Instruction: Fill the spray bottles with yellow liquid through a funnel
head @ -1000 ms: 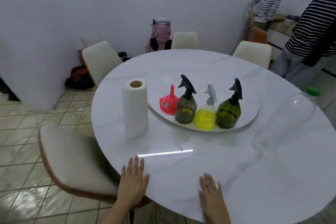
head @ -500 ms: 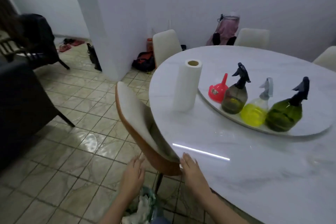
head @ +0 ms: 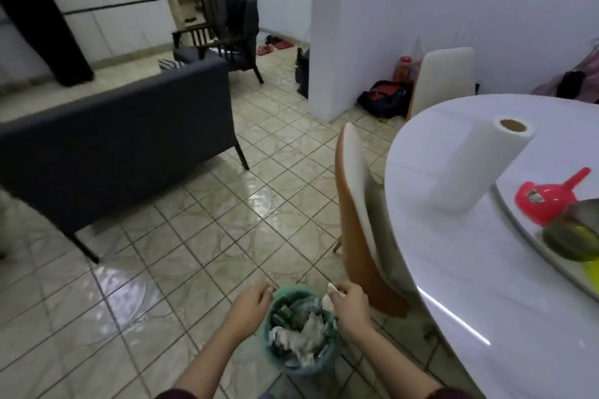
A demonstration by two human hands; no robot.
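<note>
Both hands are down over a small round waste bin lined with a green bag (head: 299, 332) on the tiled floor, well away from the filling work. The left hand (head: 251, 300) curls at the bin's near-left rim, fingers bent inward as if gripping the bag's edge, though I cannot tell for sure that they close on it. The right hand (head: 348, 303) pinches a scrap of white tissue (head: 332, 289) between thumb and fingers, just above the crumpled paper already lying in the bin. Far up and to the right of those fingers, on the round white marble desk (head: 486, 285), sits the red plastic funnel (head: 547, 197) beside an upright roll of white paper towel (head: 470, 168), and the rounded olive-green spray bottle (head: 573, 236) barely shows at the frame's edge, blurred. This looks like tidy-up: wiped paper going into the rubbish. Next, the right fingers need only loosen to drop the tissue, then both hands should go up to the desk.
</note>
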